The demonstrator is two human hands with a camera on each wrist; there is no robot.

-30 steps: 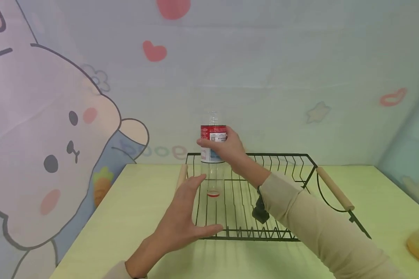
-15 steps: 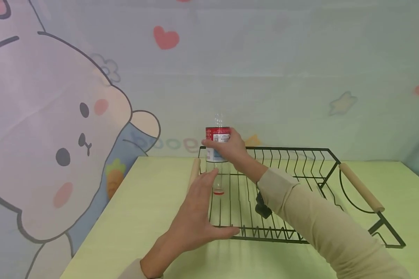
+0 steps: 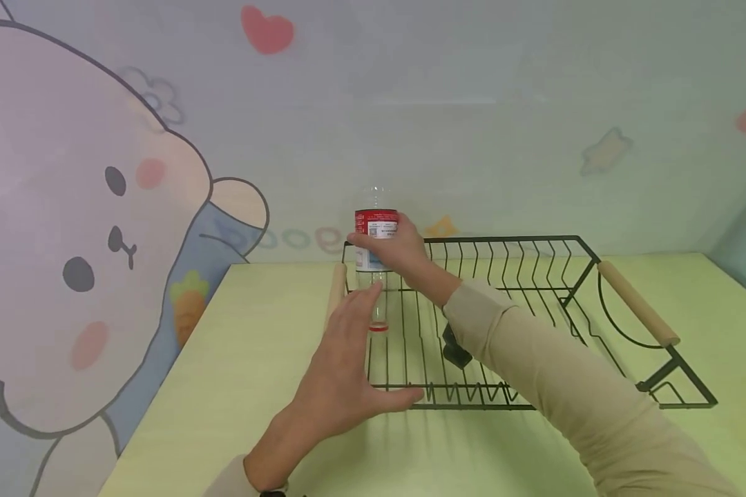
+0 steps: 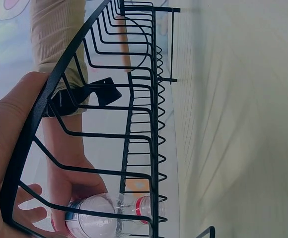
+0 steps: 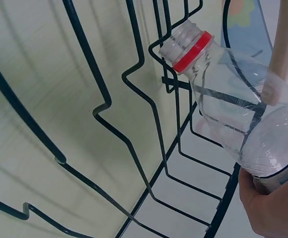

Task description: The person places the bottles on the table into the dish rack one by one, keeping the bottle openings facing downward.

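Observation:
A clear plastic bottle (image 3: pixel 376 221) with a red, white and blue label is held mouth down above the left part of a black wire dish rack (image 3: pixel 500 239). My right hand (image 3: pixel 405 252) grips it around the label. In the right wrist view, a red ring (image 5: pixel 193 52) circles the uncapped neck of the bottle, which looks empty. My left hand (image 3: pixel 342 373) is spread at the rack's front left, its fingers straight and thumb apart. Its fingertips overlap the bottle in the head view; whether they touch it I cannot tell. The left wrist view shows rack bars crossing before that hand.
Wooden handles stand at the rack's left (image 3: pixel 336 293) and right (image 3: pixel 637 304) ends. A pale green tabletop (image 3: pixel 224 386) lies underneath. Behind hangs a cartoon-printed backdrop (image 3: pixel 485 152). A black wrist device (image 3: pixel 455 348) sits by the right sleeve.
The head view has shifted, so the rack sits higher and farther right in it. My left hand has moved slightly right, towards the bottle. My right hand keeps its grip on the bottle.

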